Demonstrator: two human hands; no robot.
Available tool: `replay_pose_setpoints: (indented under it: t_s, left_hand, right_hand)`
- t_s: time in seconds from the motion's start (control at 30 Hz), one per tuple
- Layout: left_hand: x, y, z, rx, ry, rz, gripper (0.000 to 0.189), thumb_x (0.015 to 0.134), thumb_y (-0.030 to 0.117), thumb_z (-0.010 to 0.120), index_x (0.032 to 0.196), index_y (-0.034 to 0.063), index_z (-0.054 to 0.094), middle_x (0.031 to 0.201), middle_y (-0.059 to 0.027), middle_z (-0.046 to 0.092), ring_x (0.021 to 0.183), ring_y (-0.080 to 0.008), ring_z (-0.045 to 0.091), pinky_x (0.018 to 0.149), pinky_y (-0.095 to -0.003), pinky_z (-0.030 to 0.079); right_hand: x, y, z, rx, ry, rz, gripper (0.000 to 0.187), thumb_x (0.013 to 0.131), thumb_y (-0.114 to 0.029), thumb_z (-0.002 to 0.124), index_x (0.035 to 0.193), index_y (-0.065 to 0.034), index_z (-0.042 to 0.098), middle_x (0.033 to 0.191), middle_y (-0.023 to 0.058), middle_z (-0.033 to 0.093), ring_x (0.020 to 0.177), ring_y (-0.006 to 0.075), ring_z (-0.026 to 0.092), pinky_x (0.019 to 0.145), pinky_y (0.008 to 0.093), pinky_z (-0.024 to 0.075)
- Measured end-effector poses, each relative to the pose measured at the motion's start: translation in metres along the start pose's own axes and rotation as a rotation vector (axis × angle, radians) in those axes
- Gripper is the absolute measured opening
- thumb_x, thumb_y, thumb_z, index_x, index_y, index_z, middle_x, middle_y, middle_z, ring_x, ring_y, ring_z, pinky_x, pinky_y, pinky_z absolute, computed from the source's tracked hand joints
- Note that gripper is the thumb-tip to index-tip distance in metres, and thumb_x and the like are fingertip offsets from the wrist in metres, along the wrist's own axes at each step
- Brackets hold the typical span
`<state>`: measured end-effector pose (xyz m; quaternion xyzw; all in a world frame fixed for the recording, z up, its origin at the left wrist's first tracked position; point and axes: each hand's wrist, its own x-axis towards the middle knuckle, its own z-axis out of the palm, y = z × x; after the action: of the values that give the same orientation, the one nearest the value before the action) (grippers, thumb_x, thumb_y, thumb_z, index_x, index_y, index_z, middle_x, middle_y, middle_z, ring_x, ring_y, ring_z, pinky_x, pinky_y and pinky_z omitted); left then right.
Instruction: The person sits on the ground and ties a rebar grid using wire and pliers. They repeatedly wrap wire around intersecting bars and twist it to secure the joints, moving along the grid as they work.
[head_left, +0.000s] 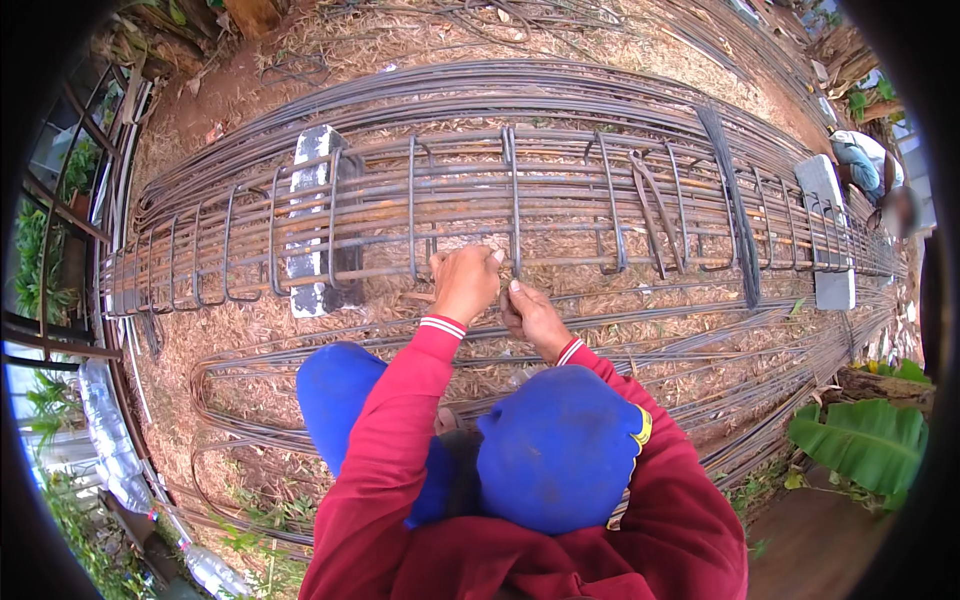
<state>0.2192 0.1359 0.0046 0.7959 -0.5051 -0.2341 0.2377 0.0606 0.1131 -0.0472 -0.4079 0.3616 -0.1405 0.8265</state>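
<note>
A long rebar cage (559, 262) lies across the view before me, with square stirrups (514, 202) along its length. My left hand (465, 283) is curled over the near lower bar, just left of a stirrup. Close to the foot of that same stirrup, my right hand (534, 319) has its thumb and fingers brought together; whether a thin wire is between them is too small to tell. Rusty tower pincers (660, 217) rest on the cage to the right. Beside them, a bundle of dark tie wire (729, 202) is draped over the bars.
Black-and-white painted blocks (307, 221) (834, 289) sit under the cage. Loose rebar (480, 75) lies beyond it, and more bent bars (247, 367) lie nearer me. Another person (870, 161) bends at the far right end. A metal-framed window (56, 217) borders the left.
</note>
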Motion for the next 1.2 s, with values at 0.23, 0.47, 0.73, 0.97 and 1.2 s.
replay_pose_setpoints:
  t_s: [0.23,0.47,0.73,0.97,1.2]
  left_hand:
    - [0.017,0.015,0.013,-0.04,0.047,-0.267,0.023,0.086,0.036,0.071,0.091,0.015,0.08,0.085,-0.0133,0.074,0.084,-0.0307,0.069,0.098,-0.0443,0.031]
    - [0.011,0.013,0.018,-0.159,0.177,-0.198,0.018,0.083,0.03,0.074,0.083,0.012,0.075,0.074,-0.0083,0.072,0.074,-0.0248,0.066,0.097,-0.0397,0.03]
    - [0.001,0.003,0.033,-0.183,0.394,0.115,0.01,0.086,0.019,0.07,0.086,0.0095,0.067,0.066,-0.0066,0.066,0.069,-0.0259,0.063,0.098,-0.0408,0.031]
    - [0.0,-0.001,0.033,-0.228,0.385,0.169,0.011,0.086,0.019,0.071,0.087,0.0093,0.065,0.076,-0.0067,0.07,0.074,-0.0277,0.064,0.1,-0.0412,0.033]
    - [-0.005,-0.002,0.031,-0.236,0.391,0.241,0.007,0.088,0.016,0.069,0.089,0.0096,0.066,0.084,-0.004,0.071,0.083,-0.0246,0.064,0.101,-0.0406,0.032]
  right_hand:
    - [0.006,0.01,-0.006,-0.126,0.006,-0.12,0.04,0.108,-0.038,0.04,0.084,-0.0087,0.051,0.062,-0.0028,0.042,0.053,0.0081,0.036,0.049,0.0263,0.0301]
    - [0.013,0.024,-0.007,-0.341,0.176,-0.275,0.039,0.108,-0.034,0.042,0.088,-0.003,0.053,0.068,0.0024,0.05,0.06,0.0144,0.045,0.058,0.0326,0.04]
    - [0.008,0.021,0.004,-0.519,0.379,-0.378,0.03,0.105,-0.027,0.05,0.09,-0.0015,0.056,0.066,0.0093,0.052,0.06,0.0187,0.047,0.059,0.0369,0.0417]
    - [-0.015,-0.01,0.015,-0.727,0.362,-0.526,0.019,0.1,-0.016,0.053,0.092,0.0009,0.059,0.069,0.0236,0.057,0.062,0.04,0.058,0.058,0.0463,0.0426]
    - [-0.029,-0.055,0.014,-1.088,0.267,-0.49,0.018,0.094,-0.013,0.054,0.087,0.0029,0.06,0.078,0.0293,0.062,0.075,0.0487,0.062,0.067,0.0559,0.0468]
